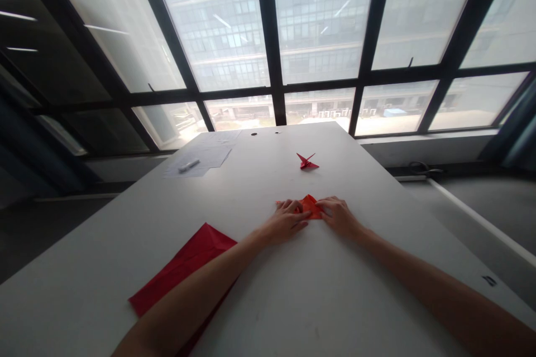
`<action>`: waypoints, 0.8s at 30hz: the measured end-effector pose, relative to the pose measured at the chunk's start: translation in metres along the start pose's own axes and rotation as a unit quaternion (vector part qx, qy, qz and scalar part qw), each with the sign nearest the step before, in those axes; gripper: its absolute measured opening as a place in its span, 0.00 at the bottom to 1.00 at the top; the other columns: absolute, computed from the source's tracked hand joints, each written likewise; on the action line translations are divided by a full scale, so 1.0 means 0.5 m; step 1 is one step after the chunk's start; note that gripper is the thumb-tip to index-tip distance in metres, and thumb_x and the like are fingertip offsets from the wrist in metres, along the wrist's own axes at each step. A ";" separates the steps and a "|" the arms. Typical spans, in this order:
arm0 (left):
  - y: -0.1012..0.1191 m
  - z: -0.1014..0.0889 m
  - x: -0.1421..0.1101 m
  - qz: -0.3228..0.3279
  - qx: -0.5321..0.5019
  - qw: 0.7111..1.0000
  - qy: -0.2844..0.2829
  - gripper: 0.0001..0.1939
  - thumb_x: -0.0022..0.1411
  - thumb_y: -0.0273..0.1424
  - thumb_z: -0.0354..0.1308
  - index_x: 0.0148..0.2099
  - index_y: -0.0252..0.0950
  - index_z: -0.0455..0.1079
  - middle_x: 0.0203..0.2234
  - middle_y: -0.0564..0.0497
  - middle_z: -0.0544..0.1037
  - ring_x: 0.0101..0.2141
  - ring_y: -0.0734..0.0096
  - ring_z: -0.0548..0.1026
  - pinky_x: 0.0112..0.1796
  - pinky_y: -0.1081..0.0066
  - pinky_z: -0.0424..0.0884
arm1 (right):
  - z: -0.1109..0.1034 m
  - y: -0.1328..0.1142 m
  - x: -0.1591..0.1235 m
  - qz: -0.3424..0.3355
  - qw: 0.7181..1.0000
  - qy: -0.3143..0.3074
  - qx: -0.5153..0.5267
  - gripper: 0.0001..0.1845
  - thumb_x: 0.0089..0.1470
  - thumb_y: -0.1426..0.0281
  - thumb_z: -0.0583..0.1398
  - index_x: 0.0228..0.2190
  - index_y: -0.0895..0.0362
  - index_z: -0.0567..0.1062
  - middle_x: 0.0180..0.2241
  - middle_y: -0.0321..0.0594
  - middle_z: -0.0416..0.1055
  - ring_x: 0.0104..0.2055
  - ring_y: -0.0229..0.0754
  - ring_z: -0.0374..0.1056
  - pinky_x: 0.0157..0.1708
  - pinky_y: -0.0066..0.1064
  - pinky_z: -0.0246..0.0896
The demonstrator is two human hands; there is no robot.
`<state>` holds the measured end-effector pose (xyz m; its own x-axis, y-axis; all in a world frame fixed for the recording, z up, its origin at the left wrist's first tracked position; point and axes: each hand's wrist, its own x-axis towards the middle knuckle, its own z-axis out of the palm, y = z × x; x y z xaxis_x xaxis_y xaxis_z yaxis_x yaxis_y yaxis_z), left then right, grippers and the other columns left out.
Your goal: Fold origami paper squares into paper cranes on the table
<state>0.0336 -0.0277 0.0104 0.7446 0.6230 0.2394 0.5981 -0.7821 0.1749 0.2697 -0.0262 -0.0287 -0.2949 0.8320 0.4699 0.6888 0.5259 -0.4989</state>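
The left hand (287, 222) and right hand (338, 216) rest on the bench (268, 312), one on each side of a piece of folded paper (309, 206) in orange-red. The paper lies flat on the bench, directly ahead of the person and between the hands, with its middle showing between them.

The left fingers (293, 217) are slightly spread and lie across the left part of the paper. The right fingers (324, 209) are pressed together and lie on its right part. Whether either hand pinches the paper cannot be determined from this view.

A red paper crane (307, 162) stands farther along the bench, well apart from the hands. A larger red sheet (184, 268) lies to the left, partly beneath the left forearm (196, 290). Printed sheets (205, 153) lie at the far left of the bench, with a pen (189, 165) on top.
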 end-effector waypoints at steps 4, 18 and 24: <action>-0.002 0.002 0.000 0.005 -0.004 1.000 0.000 0.19 0.69 0.42 0.47 0.59 0.53 0.67 0.47 0.48 0.69 0.49 0.60 0.64 0.53 0.58 0.58 | 0.000 -0.005 0.000 0.001 0.999 0.014 0.034 0.22 0.53 0.76 0.59 0.50 0.53 0.74 0.45 0.42 0.77 0.48 0.46 0.72 0.52 0.39 0.61; -0.009 0.007 0.006 -0.066 -0.047 0.995 0.063 0.16 0.69 0.36 0.48 0.56 0.39 0.65 0.46 0.45 0.72 0.47 0.61 0.70 0.49 0.62 0.67 | -0.012 -0.023 -0.001 -0.096 0.993 -0.067 -0.023 0.19 0.58 0.76 0.56 0.47 0.49 0.78 0.48 0.39 0.77 0.55 0.47 0.68 0.59 0.43 0.55; -0.014 0.019 0.003 -0.009 0.002 1.000 0.006 0.26 0.72 0.41 0.41 0.69 0.43 0.50 0.65 0.46 0.59 0.65 0.59 0.54 0.63 0.55 0.48 | -0.019 -0.046 -0.003 -0.133 0.985 -0.103 -0.038 0.19 0.61 0.74 0.55 0.51 0.48 0.74 0.56 0.39 0.70 0.60 0.45 0.63 0.62 0.45 0.50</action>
<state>0.0334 -0.0210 0.0005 0.7305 0.6366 0.2471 0.6124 -0.7708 0.1753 0.2604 -0.0412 -0.0108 -0.5950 0.6884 0.4149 0.6142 0.7224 -0.3177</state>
